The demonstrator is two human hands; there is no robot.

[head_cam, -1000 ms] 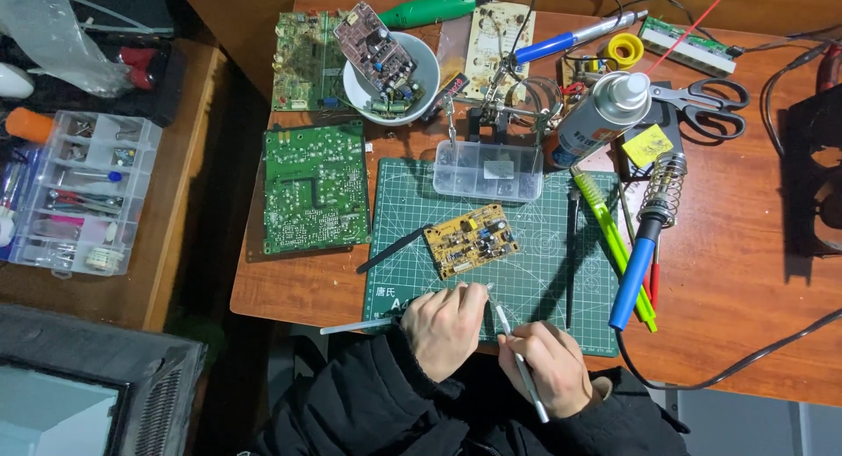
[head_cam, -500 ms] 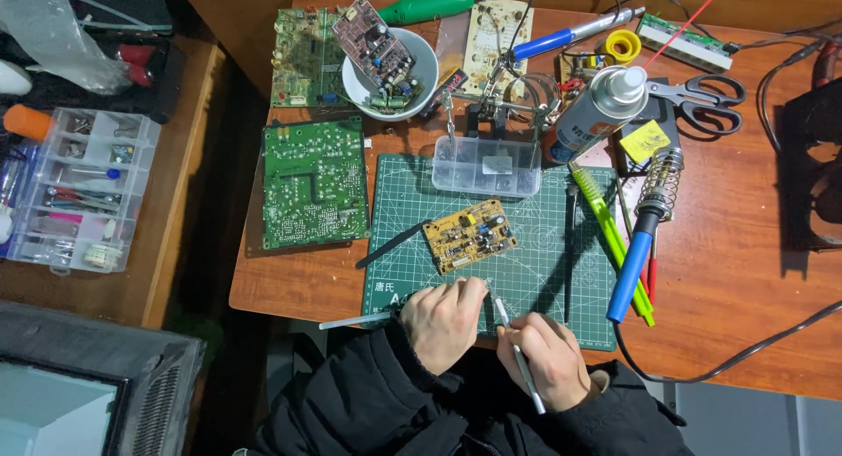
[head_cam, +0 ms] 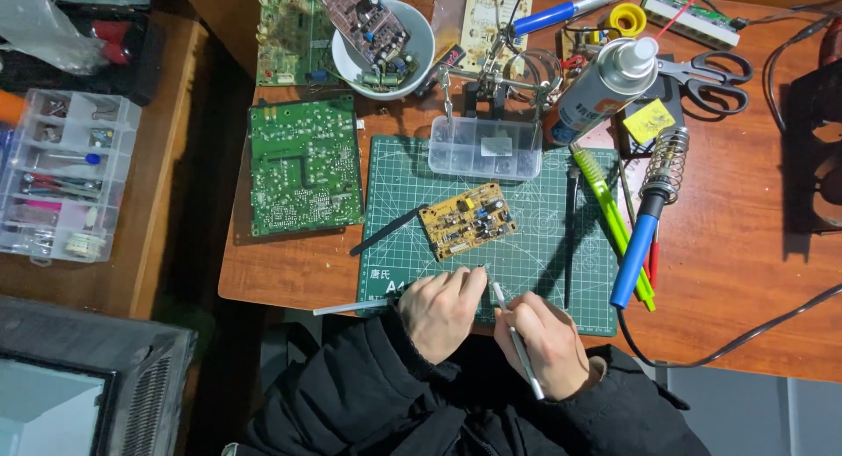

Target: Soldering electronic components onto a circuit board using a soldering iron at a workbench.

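Note:
My left hand (head_cam: 441, 312) rests at the near edge of the green cutting mat (head_cam: 526, 237), fingers curled together with the fingertips pinched near the tip of a thin white tool (head_cam: 517, 342). My right hand (head_cam: 545, 345) grips that tool like a pen, its tip pointing up toward my left fingers. What the left fingers pinch is too small to see. A small yellow circuit board (head_cam: 467, 220) lies on the mat just beyond both hands. A black probe (head_cam: 386, 231) lies left of the board.
A large green circuit board (head_cam: 303, 165) lies left of the mat. Behind are a clear parts box (head_cam: 485, 147), a white bowl (head_cam: 419, 37) holding a board, a spray can (head_cam: 603, 79), scissors (head_cam: 712, 70), a blue-handled soldering iron (head_cam: 647, 219) and green pens (head_cam: 614, 212). A compartment organizer (head_cam: 63, 175) stands at far left.
The hands have stayed together at the mat's near edge with the white tool. The camera has shifted slightly, so the whole scene sits a little higher in view.

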